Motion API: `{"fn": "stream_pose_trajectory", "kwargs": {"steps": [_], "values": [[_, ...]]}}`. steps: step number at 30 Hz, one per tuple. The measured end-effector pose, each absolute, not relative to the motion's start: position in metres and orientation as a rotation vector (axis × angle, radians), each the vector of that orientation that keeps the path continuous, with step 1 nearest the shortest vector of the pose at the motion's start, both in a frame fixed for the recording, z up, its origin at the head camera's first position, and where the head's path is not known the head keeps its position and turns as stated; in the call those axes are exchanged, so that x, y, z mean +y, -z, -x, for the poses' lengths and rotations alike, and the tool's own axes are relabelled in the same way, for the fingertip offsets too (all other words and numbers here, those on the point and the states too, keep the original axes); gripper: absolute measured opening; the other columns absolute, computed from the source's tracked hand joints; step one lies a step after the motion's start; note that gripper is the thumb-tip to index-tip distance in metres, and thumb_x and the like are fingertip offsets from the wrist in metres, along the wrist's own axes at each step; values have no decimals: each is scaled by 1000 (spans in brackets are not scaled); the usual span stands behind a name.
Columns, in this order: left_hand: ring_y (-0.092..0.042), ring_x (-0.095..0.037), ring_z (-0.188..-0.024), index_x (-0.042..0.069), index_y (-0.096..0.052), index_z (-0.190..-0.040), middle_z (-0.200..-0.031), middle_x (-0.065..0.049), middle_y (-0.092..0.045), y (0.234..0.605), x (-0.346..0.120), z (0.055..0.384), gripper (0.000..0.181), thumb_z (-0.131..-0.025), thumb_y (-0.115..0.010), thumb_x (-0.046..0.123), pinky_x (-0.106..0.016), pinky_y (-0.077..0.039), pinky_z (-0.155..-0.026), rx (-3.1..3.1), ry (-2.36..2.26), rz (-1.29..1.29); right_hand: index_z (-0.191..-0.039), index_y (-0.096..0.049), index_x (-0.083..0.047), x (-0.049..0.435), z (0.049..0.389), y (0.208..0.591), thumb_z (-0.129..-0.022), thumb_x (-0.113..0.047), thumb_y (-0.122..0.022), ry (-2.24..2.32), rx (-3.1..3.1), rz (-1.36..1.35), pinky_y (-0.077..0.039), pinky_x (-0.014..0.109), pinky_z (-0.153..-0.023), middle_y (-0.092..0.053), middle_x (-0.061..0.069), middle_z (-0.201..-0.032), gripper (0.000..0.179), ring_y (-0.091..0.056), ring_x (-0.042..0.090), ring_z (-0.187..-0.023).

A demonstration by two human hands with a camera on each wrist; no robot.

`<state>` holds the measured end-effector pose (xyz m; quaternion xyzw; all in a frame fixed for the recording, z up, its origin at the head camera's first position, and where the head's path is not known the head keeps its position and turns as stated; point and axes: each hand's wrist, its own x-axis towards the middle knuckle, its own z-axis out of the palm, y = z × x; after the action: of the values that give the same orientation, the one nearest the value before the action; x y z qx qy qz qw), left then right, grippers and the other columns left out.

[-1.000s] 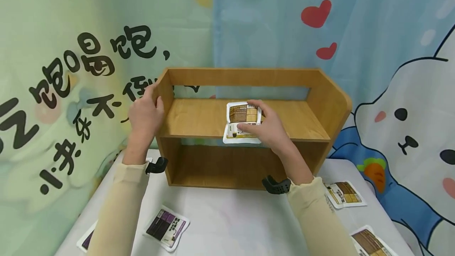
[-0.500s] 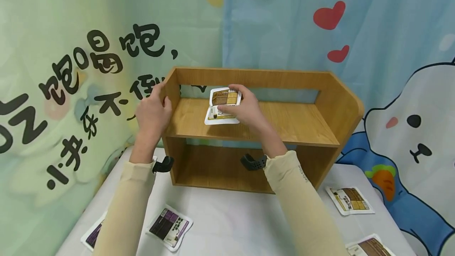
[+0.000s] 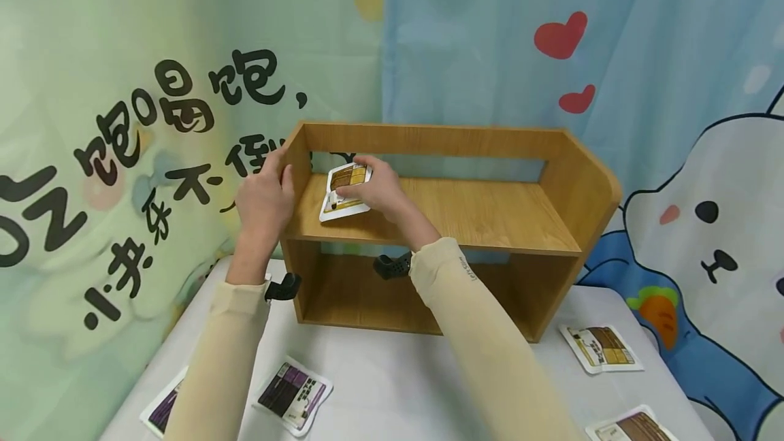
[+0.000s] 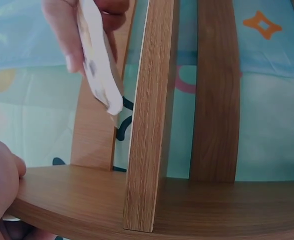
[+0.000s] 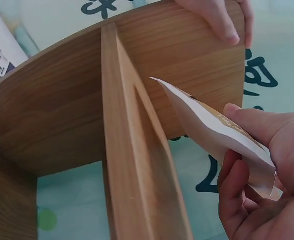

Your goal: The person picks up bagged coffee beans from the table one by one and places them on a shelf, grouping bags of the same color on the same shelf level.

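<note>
A two-tier wooden shelf (image 3: pixel 478 213) stands on the white table. My left hand (image 3: pixel 265 199) grips the upper edge of its left side panel, fingers behind and thumb in front. Between thumb and fingers, my right hand (image 3: pixel 382 189) pinches a white sachet (image 3: pixel 341 199) with brown and yellow print. In the head view the sachet overlaps the left end of the upper board, leaning back. The right wrist view shows the sachet (image 5: pixel 207 125) from its edge, slanting toward the side panel. Seen by the left wrist camera, the sachet (image 4: pixel 97 60) is above the board's front edge.
A purple-and-black sachet (image 3: pixel 294 397) lies at the front left, another (image 3: pixel 162 410) partly behind the left sleeve. Two brown-and-yellow sachets, one further back (image 3: pixel 601 348) and one nearer (image 3: pixel 633 425), lie at the right. Printed curtains (image 3: pixel 471 39) hang behind the shelf.
My right hand has carried the sachet leftward and back, from the middle front of the upper board to its left end. My left hand keeps its grip on the side panel.
</note>
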<state>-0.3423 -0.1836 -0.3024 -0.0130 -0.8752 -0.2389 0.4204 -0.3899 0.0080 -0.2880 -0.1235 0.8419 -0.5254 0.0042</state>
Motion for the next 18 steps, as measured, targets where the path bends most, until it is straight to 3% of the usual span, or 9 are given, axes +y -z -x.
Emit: {"fn": "stream_pose_trajectory", "kwargs": {"steps": [11, 18], "values": [[-52, -28, -50, 13, -58, -132, -81, -19, -67, 302, -180, 345, 33, -101, -52, 23, -40, -38, -45, -2181, 627, 45, -145, -44, -11, 8, 393, 297, -78, -19, -83, 1609, 2660, 364, -43, 38, -93, -49, 14, -134, 78, -50, 27, -111], [-50, -29, -49, 13, -58, -131, -75, -19, -66, 305, -183, 344, 32, -101, -53, 22, -40, -37, -45, -2181, 617, 7, -142, -47, -9, 7, 392, 294, -78, -30, -83, 1320, 2820, 375, -39, 40, -99, -48, 12, -141, 77, -45, 28, -125]]}}
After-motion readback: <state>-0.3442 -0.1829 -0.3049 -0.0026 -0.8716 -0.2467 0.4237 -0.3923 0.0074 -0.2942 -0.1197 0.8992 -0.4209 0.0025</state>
